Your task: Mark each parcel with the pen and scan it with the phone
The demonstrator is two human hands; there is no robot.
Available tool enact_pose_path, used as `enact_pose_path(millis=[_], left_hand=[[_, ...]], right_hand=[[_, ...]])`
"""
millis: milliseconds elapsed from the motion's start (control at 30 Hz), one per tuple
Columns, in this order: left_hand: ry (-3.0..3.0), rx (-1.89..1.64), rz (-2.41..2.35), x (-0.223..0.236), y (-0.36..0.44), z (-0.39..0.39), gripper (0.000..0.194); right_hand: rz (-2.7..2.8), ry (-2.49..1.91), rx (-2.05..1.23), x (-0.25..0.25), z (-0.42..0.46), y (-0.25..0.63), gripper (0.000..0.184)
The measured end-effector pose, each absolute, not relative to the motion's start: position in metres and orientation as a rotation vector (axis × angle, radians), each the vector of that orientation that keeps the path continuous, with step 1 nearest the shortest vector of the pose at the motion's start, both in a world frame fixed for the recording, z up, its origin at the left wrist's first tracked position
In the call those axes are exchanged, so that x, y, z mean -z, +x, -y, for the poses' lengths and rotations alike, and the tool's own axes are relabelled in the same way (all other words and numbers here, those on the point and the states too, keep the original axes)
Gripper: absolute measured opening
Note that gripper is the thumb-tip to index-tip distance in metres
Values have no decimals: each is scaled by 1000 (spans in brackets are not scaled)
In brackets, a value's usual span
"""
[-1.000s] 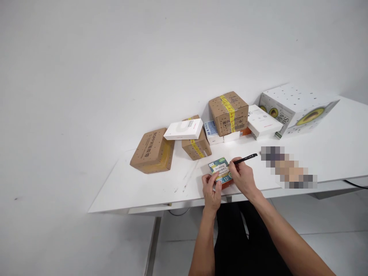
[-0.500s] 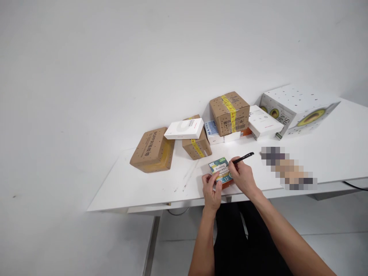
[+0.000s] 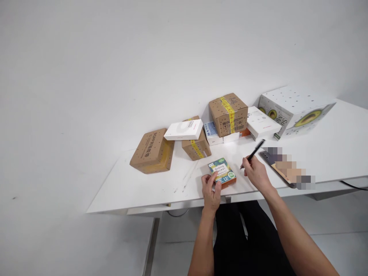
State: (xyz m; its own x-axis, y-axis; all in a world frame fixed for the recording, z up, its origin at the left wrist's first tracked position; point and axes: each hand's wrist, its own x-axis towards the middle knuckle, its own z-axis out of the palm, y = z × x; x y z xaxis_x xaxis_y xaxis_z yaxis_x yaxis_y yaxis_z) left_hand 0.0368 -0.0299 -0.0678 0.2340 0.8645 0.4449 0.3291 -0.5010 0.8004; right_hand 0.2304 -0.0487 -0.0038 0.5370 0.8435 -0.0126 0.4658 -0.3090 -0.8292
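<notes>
A small green and yellow box (image 3: 222, 168) with an orange side lies on the white table near its front edge. My left hand (image 3: 211, 191) grips its left and near sides, the fingers bent against it. To the right of the box, and apart from it, my right hand (image 3: 254, 172) is closed around a black pen (image 3: 255, 150). The pen slants up to the right, its lower end close to the tabletop. Just beyond that hand lies a phone (image 3: 273, 165), partly blurred out by a mosaic.
Along the wall on the table (image 3: 115, 191) stand a brown carton (image 3: 151, 151), a taped carton (image 3: 197, 147) under a white box (image 3: 184, 129), another taped carton (image 3: 228, 115) on flat boxes, a flat white box (image 3: 263, 123) and a large avocado-print box (image 3: 299, 111).
My right hand has moved right with the pen, off the small box's top, uncovering its right part. My left hand keeps its grip on the box.
</notes>
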Motion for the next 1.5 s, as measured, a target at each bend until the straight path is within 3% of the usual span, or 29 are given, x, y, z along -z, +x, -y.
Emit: enact_pose_path(millis=[167,500,767,933,1133,1333,1500], left_hand=[[1901,-1279,-1097,66,38,30,44],[1846,-1294,-1082,68,37,27,48],[1802,-1283,-1064,75,37,25,48],[1810,-1284,-1097,74,37,26,47],[1808,-1293,-1077,73,38,26,47],[1743,-1282,-1070,72,39,26,50],[1714,-1286,-1072,73,40,27,51]], right_hand=[[1490,-2387,-591,13,46,244,21],[1421,-2472,-572,18,51,238,33],[1162,-2677,64,19,87,289,51],[1104,-2749,-224,21,88,318,55],[1096,-2706,-161,24,86,321,54],[901,-2331,-278,20,103,324,64],[392,-1372,-907,-3,123,292,52]])
